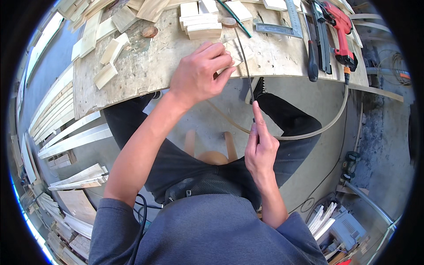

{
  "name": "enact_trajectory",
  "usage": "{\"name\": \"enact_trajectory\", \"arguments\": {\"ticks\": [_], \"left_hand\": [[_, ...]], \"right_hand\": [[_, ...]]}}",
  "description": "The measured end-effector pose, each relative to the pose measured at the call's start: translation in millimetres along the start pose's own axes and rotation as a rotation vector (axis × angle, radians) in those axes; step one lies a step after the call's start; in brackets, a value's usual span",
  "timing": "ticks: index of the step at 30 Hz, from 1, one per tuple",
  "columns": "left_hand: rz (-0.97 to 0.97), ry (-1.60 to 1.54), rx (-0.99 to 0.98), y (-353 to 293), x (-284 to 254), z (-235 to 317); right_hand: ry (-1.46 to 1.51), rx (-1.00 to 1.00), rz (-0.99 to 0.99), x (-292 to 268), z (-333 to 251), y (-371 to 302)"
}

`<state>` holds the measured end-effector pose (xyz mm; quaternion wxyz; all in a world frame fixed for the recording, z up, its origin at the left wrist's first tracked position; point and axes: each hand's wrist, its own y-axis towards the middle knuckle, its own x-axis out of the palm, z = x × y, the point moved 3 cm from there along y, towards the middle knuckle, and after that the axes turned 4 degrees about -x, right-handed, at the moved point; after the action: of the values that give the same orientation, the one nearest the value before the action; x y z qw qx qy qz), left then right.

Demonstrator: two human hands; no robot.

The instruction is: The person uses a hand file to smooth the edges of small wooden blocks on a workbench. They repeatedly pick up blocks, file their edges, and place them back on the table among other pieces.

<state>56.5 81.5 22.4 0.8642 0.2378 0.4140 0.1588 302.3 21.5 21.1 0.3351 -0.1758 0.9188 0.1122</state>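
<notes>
My right hand point(261, 150) is closed around the near end of a long, thin, dark file point(245, 59), the index finger stretched along it. The file points away from me over the workbench edge, its handle hidden in my palm. My left hand point(201, 70) is closed, thumb and fingers pinched on a pale piece of wood point(238, 49) at the bench edge. The file crosses this piece just right of my fingertips. Much of the wood is hidden by the hand. Near the file's far tip lies a small rounded brown wooden piece point(229, 22).
On the plywood workbench point(145, 66) stand stacked wood blocks point(203, 30), with offcuts at left. To the right are a metal square point(282, 30), a dark-handled tool point(312, 62) and a red nail gun point(339, 31). Its air hose point(327, 128) loops across my leg.
</notes>
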Motion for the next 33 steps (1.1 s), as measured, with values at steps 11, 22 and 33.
{"name": "enact_trajectory", "arguments": {"ticks": [11, 22, 33], "left_hand": [[0.001, 0.004, -0.001, -1, 0, 1], [-0.006, -0.001, 0.002, 0, -1, 2], [-0.002, 0.004, -0.008, 0, 0, 1]], "right_hand": [[-0.029, -0.003, 0.018, 0, -2, -5], [-0.023, -0.008, 0.012, 1, -3, -4], [-0.071, 0.0, -0.043, -12, 0, -6]]}}
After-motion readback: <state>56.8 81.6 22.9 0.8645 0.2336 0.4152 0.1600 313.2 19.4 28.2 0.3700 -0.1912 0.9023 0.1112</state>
